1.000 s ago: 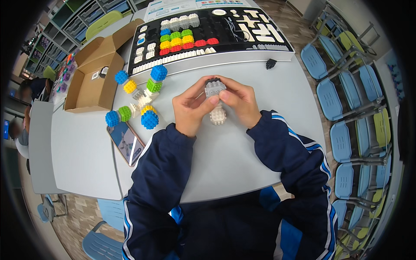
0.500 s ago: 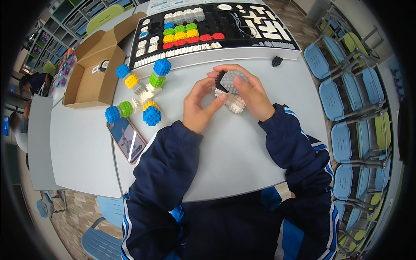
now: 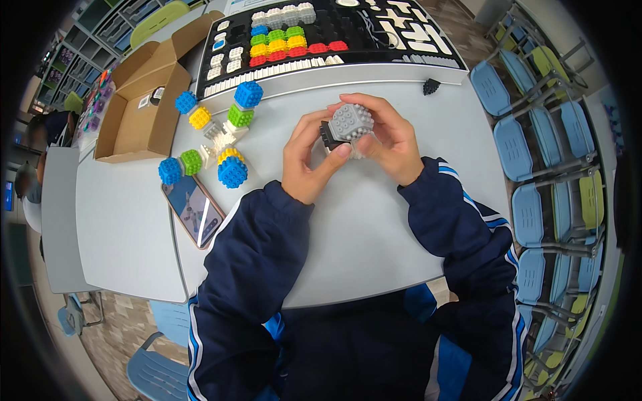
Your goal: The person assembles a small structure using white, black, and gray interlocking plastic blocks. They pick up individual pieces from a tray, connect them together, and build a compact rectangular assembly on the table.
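Observation:
Between my two hands, above the table, is a small block assembly: a grey studded block (image 3: 352,123) joined to a black toothed piece (image 3: 329,136), with a white part partly hidden beneath. My left hand (image 3: 313,155) pinches the black side with thumb and fingers. My right hand (image 3: 389,144) wraps round the grey block, its thumb low on the near side. To the left stands a built figure of studded blocks with a white centre (image 3: 223,138) and arms of blue, green and yellow blocks. A loose black piece (image 3: 431,86) lies near the kit tray.
A kit tray (image 3: 394,75) with coloured blocks and white parts spans the table's far side. An open cardboard box (image 3: 110,148) stands at the far left. A phone (image 3: 194,212) lies by the figure. Stacked blue and green chairs (image 3: 528,207) line the right.
My hands have turned the block assembly, so the grey block's studded face now points up and its white part is more hidden. My right thumb has moved down off the grey block's top.

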The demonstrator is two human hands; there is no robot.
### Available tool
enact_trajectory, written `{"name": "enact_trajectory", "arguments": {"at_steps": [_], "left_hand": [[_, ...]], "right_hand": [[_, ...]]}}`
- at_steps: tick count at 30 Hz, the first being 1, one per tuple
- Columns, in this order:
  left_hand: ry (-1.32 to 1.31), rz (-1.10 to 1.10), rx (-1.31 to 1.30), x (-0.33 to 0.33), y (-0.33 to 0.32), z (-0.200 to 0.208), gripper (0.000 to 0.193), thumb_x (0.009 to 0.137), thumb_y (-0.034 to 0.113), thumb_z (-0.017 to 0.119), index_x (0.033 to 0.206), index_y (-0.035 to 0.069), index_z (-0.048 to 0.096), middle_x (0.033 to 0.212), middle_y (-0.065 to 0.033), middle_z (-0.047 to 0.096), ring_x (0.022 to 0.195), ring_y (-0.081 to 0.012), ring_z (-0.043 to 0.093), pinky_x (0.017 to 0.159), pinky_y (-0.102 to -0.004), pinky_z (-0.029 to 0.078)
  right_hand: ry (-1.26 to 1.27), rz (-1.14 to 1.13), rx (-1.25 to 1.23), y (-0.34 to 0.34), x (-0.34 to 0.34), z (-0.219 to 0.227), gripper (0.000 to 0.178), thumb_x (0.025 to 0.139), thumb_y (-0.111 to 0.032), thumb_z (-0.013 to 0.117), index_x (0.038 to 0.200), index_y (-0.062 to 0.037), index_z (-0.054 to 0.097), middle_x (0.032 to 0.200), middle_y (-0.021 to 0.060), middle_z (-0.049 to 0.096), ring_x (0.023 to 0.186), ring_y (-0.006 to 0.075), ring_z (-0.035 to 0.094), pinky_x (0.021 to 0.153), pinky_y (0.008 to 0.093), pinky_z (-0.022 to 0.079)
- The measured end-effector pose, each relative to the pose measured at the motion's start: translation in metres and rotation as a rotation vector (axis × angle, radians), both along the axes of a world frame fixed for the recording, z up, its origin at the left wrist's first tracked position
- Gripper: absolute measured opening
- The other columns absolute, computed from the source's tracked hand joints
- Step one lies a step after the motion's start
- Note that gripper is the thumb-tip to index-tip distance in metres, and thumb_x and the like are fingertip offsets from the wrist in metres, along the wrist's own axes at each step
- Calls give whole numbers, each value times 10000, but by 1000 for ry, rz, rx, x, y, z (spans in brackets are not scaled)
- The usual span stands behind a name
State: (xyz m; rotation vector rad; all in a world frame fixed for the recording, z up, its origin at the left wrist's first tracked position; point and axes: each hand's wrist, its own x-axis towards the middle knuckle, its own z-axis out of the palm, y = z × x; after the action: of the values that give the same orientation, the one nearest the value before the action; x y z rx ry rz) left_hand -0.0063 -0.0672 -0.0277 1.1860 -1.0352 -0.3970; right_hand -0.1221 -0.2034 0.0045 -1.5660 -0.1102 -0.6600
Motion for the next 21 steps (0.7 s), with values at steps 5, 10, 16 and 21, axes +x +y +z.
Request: {"name": "enact_trajectory", "arguments": {"at_steps": [5, 10, 16, 21], "left_hand": [[64, -142, 76, 3, 6, 1, 391, 936, 136, 712, 1262, -41, 587, 1161, -76, 634, 1052, -149, 592, 934, -311, 471], [89, -157, 44, 3, 5, -2, 391, 942, 123, 706, 1273, -44, 584, 1152, -74, 645, 1048, -144, 595, 919, -308, 484], [210, -189, 73, 3, 5, -3, 421, 929, 117, 720, 1292, -38, 574, 1189, -75, 640, 1089, -157, 592, 957, -322, 473], [219, -166, 15, -5, 2, -6, 448, 906, 165, 750, 1278, -11, 573, 1197, -72, 644, 1132, -167, 580, 1011, -337, 439]], "right_hand": [[1, -80, 60, 11, -1, -14, 599, 847, -95, 796, 1380, -32, 531, 1203, 81, 650, 1097, 150, 612, 977, 310, 480], [16, -113, 38, 13, -5, -12, 607, 849, -66, 788, 1395, -32, 525, 1182, 84, 658, 1075, 141, 619, 962, 298, 487], [-16, -108, -33, 9, -2, -14, 655, 852, -65, 788, 1436, -41, 491, 1213, 88, 644, 1096, 147, 613, 980, 297, 472], [39, -78, 80, 14, -5, -16, 758, 823, -106, 825, 1474, -48, 442, 1255, 82, 620, 1146, 144, 583, 1002, 308, 449]]}}
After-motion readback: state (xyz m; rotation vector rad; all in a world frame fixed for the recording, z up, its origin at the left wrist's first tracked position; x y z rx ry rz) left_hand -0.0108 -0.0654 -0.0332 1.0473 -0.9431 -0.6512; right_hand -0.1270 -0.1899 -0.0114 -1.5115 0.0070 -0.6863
